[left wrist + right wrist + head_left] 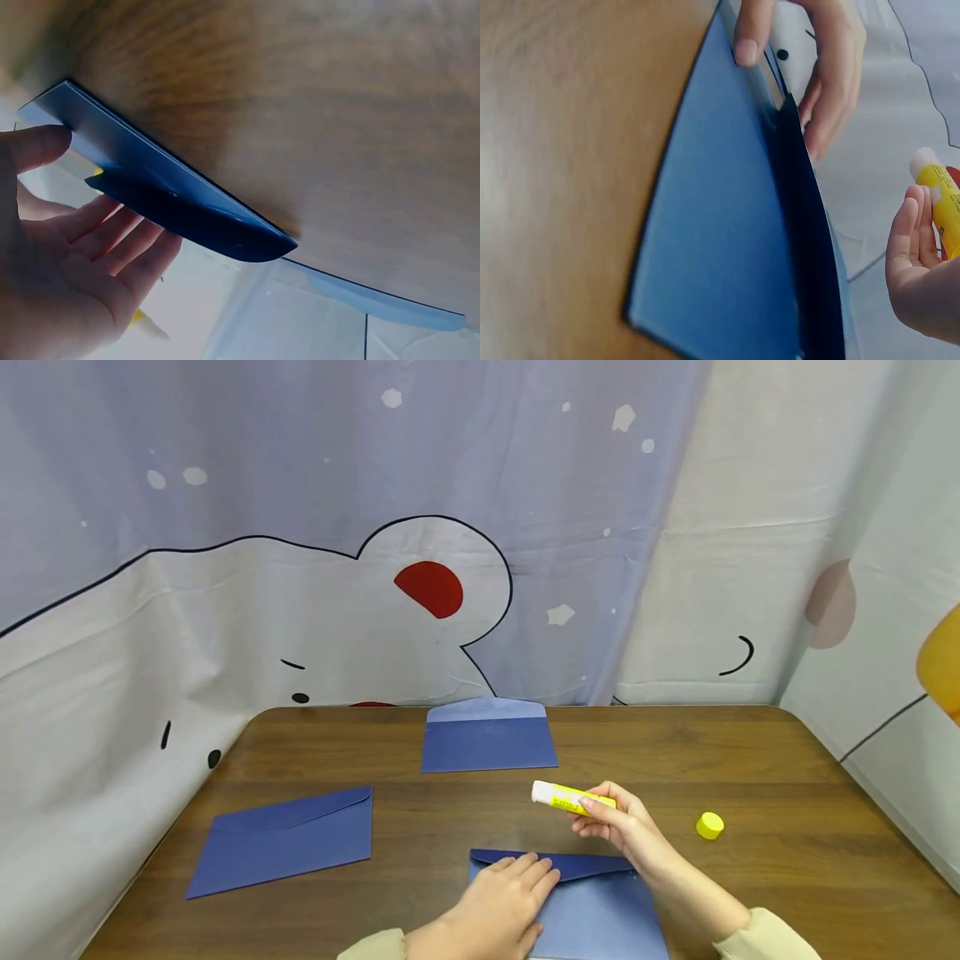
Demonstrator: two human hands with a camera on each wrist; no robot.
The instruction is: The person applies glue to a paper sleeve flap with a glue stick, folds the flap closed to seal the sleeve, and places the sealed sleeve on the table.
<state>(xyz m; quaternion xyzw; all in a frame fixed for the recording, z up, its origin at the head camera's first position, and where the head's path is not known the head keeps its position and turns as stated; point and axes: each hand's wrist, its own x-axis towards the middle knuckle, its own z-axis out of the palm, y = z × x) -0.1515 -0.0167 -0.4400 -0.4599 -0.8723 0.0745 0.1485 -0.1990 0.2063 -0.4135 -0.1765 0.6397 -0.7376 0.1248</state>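
A blue envelope (600, 914) lies at the table's near edge with its dark flap (592, 865) along the far side. My left hand (501, 902) rests on the flap, fingers extended together across it. In the left wrist view the thumb touches the envelope's body (112, 135), and the fingers lie against the flap. Above the flap's right part, my right hand (618, 827) holds a yellow glue stick (572, 798) between thumb and fingers. Its white end points left, clear of the envelope; no cap is on it. The right wrist view shows the same glue stick (939, 196).
A yellow cap (709, 826) stands on the wooden table (780, 760) to the right. One blue envelope (292, 839) lies at the left with its flap folded over. Another envelope (489, 745) is at the back edge, flap raised. A printed curtain (315, 602) hangs behind.
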